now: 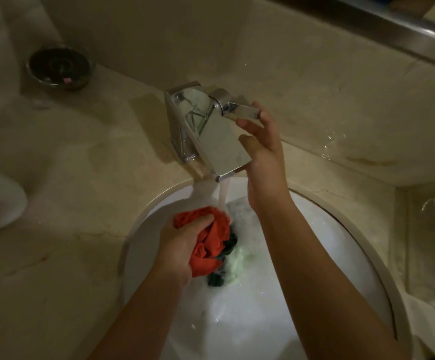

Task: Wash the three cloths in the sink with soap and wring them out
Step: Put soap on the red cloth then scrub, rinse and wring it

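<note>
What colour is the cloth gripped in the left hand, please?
Orange-red cloth, seen best in the head view.

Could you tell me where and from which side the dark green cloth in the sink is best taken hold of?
Probably at its near end, the bare bit of the dark green cloth, coming from above on the right. The orange cloth gripped by the left hand covers its left; the pale green cloth lies beside it.
</note>
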{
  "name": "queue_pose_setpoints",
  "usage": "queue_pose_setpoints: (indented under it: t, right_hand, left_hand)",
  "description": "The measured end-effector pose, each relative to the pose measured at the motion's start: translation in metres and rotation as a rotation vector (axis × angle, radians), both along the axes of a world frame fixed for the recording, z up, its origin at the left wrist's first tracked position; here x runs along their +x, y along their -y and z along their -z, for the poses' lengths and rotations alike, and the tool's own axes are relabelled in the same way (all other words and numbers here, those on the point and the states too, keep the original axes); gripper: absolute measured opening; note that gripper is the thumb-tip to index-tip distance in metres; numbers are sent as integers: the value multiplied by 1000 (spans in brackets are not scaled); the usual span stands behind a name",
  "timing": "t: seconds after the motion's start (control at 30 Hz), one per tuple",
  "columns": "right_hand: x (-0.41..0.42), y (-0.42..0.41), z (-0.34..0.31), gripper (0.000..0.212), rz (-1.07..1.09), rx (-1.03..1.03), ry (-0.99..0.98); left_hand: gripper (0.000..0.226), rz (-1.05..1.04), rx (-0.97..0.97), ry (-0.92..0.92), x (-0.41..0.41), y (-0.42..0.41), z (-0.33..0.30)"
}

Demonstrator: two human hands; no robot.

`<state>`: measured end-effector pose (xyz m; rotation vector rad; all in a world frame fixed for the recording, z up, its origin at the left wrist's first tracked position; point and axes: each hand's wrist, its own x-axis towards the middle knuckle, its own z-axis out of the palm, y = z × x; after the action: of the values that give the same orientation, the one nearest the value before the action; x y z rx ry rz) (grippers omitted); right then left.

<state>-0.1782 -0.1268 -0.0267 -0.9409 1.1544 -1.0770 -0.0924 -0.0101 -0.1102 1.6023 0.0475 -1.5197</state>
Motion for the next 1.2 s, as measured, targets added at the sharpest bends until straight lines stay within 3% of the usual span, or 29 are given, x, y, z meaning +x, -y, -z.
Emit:
queue_pose_setpoints:
  t: [0.23, 0.43, 0.53, 0.63, 0.73, 0.83, 0.97, 1.07, 1.13, 1.2]
  right_hand:
    - [0, -1, -6, 47, 65, -26, -56]
    - [-35, -34, 2, 57, -185, -126, -185]
    - [-64, -72, 17, 48, -105, 14, -215]
    - [-83, -123, 31, 26, -46, 307, -141]
    - [-85, -170, 36, 44, -66, 495, 102]
    - [-76, -201, 27, 61, 89, 483, 237]
    - [-62, -213, 7, 56, 261, 524, 280]
    - [-63, -215, -10, 55, 291, 632, 226]
    - [-71, -215, -18, 62, 235, 711, 269]
    - [-74, -215, -25, 62, 217, 778, 359]
  left_hand:
    - [46, 17, -19, 71, 0, -2, -1]
    - [31, 50, -3, 94, -18, -13, -22]
    - [50, 90, -13, 140, -29, -28, -26]
    - [40, 82, -69, 66, -47, -46, -32]
    - [42, 85, -100, -15, -71, -58, -39]
    - [46, -15, -127, -52, -89, -66, -55]
    - [39, 47, -224, 129, -98, -76, -83]
    - [23, 342, -389, 396, -91, -95, -91]
    - [40, 560, -566, 631, -81, -108, -89]
    - [45, 636, -734, 769, -75, -112, -86]
